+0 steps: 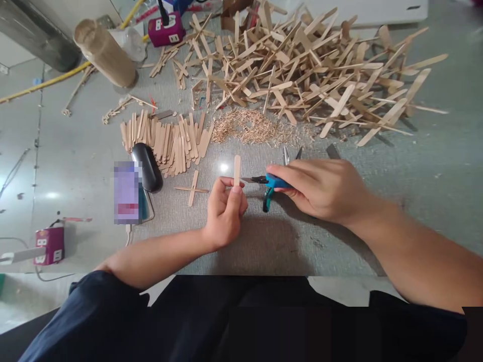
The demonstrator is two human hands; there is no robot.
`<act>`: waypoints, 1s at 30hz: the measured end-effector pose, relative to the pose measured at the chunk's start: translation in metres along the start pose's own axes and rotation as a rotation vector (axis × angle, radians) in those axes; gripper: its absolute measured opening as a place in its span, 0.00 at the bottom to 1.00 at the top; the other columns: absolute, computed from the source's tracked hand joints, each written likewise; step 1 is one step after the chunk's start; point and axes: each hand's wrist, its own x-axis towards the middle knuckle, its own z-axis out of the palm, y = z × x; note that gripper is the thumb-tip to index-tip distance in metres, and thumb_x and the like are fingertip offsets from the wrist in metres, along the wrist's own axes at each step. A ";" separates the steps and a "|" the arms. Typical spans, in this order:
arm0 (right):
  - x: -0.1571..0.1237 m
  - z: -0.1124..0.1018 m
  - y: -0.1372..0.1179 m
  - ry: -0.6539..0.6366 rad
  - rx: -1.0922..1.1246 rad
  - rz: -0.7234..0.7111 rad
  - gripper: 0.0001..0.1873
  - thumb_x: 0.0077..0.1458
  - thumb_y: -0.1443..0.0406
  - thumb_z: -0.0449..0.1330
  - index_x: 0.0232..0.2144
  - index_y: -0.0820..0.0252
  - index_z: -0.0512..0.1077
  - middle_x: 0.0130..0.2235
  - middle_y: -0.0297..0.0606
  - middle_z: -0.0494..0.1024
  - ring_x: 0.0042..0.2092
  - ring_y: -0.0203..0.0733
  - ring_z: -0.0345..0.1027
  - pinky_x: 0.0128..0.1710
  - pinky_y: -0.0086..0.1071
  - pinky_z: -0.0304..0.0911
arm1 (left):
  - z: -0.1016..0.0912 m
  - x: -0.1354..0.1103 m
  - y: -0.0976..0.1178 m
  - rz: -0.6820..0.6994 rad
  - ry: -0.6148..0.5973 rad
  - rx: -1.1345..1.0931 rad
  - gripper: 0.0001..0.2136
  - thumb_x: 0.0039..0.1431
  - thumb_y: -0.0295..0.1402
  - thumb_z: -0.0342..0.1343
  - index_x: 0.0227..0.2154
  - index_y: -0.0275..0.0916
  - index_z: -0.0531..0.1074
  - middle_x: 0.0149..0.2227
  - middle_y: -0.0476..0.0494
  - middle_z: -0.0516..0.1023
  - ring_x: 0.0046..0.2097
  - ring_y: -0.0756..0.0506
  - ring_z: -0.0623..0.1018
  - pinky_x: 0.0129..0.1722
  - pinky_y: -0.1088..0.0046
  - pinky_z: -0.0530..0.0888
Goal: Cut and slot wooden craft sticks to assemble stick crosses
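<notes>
My left hand point(228, 208) pinches a wooden craft stick point(237, 168) upright between thumb and fingers. From the right, my right hand point(320, 188) grips a blue-handled craft knife point(277, 181). Its dark, narrow blade points left and its tip is at the stick's edge; whether it touches the wood I cannot tell. Beneath my right hand lies a tool with a teal and black handle point(268, 199), largely hidden by the hand. Left of my left hand, two craft sticks joined as a cross point(192, 188) rest on the table.
Loose craft sticks point(169, 141) lie in a row at left, beside a black case point(147, 166) and a phone point(126, 193). Wood shavings point(249, 126) cover the middle. Behind them rises a big heap of crossed sticks point(302, 65). A brown cylinder point(105, 53) stands far left.
</notes>
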 end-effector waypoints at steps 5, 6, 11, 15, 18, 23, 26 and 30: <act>0.002 -0.003 0.005 -0.055 -0.028 -0.063 0.14 0.78 0.66 0.62 0.61 0.63 0.78 0.34 0.33 0.80 0.31 0.40 0.69 0.33 0.36 0.63 | 0.000 0.001 0.004 0.008 0.003 0.021 0.20 0.79 0.53 0.62 0.40 0.45 0.63 0.20 0.62 0.68 0.20 0.56 0.61 0.21 0.81 0.58; 0.002 -0.003 0.005 -0.059 -0.027 -0.069 0.14 0.78 0.66 0.63 0.61 0.64 0.78 0.34 0.33 0.81 0.31 0.40 0.69 0.33 0.36 0.63 | -0.001 0.000 0.005 0.012 -0.001 0.025 0.20 0.80 0.52 0.61 0.40 0.45 0.63 0.20 0.62 0.69 0.20 0.56 0.61 0.21 0.82 0.58; 0.002 -0.002 0.006 -0.040 -0.021 -0.057 0.15 0.77 0.66 0.65 0.61 0.64 0.79 0.35 0.34 0.82 0.31 0.39 0.69 0.33 0.36 0.63 | -0.001 -0.001 0.007 -0.004 0.000 0.039 0.18 0.81 0.50 0.60 0.41 0.45 0.63 0.20 0.62 0.71 0.19 0.56 0.63 0.21 0.83 0.61; 0.000 0.000 0.006 -0.054 -0.023 -0.047 0.15 0.76 0.66 0.65 0.61 0.64 0.79 0.35 0.34 0.82 0.32 0.40 0.70 0.33 0.36 0.64 | -0.002 -0.002 0.008 0.008 -0.002 0.011 0.15 0.82 0.47 0.59 0.41 0.43 0.67 0.21 0.62 0.71 0.19 0.57 0.64 0.21 0.84 0.62; -0.001 -0.001 0.007 -0.071 -0.013 -0.049 0.15 0.76 0.66 0.66 0.61 0.64 0.79 0.35 0.35 0.82 0.32 0.40 0.71 0.33 0.36 0.64 | -0.002 -0.002 0.008 0.001 -0.008 -0.004 0.14 0.82 0.45 0.59 0.41 0.43 0.67 0.21 0.61 0.72 0.19 0.57 0.64 0.20 0.84 0.63; 0.000 -0.002 0.009 -0.066 -0.005 -0.054 0.15 0.77 0.66 0.65 0.62 0.63 0.78 0.36 0.35 0.83 0.32 0.39 0.71 0.33 0.35 0.65 | -0.002 -0.001 0.008 -0.002 -0.009 -0.020 0.14 0.82 0.44 0.59 0.41 0.43 0.66 0.21 0.61 0.71 0.19 0.57 0.64 0.20 0.84 0.61; -0.001 -0.001 0.010 -0.066 0.008 -0.053 0.16 0.77 0.66 0.65 0.62 0.63 0.78 0.37 0.36 0.84 0.32 0.40 0.72 0.33 0.35 0.65 | -0.002 -0.001 0.007 -0.009 -0.001 -0.016 0.15 0.82 0.46 0.60 0.41 0.43 0.66 0.22 0.61 0.71 0.20 0.57 0.64 0.21 0.83 0.61; -0.004 0.001 0.009 -0.051 0.033 -0.024 0.17 0.76 0.66 0.65 0.63 0.60 0.79 0.37 0.36 0.85 0.32 0.41 0.72 0.32 0.37 0.65 | -0.002 -0.001 0.008 -0.040 0.010 -0.007 0.17 0.80 0.49 0.62 0.40 0.44 0.66 0.22 0.61 0.71 0.20 0.56 0.65 0.21 0.82 0.61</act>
